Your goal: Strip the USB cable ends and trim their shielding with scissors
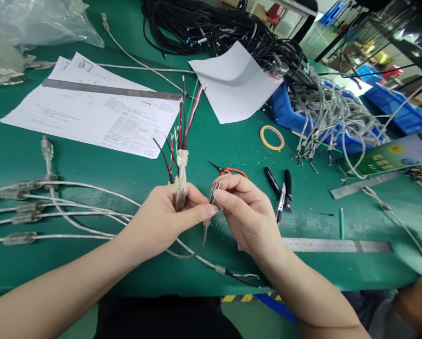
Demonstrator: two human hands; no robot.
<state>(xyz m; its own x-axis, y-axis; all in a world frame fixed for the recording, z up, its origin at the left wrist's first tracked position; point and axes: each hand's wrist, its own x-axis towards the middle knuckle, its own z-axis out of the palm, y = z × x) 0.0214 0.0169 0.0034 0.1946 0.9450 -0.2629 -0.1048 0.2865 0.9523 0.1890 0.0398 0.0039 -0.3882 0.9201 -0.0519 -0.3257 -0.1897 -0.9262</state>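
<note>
My left hand (171, 216) is closed around a small bundle of clear-jacketed cables (181, 186), whose stripped ends fan upward in red, black, white and green wires (187, 115). Its thumb and a finger also pinch one cable end (207, 223) beside the bundle. My right hand (248, 207) pinches the thin wires (216, 188) of that same cable end, and the fingertips of both hands almost meet there. The fingers partly hide these wires. Another stripped cable end (220, 270) lies on the table below the hands.
Several cables with moulded plugs (27, 207) lie at left. Printed sheets with a steel ruler (112, 89) are behind. Right of the hands are orange-handled pliers (232, 171), black-handled cutters (283, 195), a tape roll (272, 138) and another ruler (338, 245). A blue bin (283, 106) holds cables.
</note>
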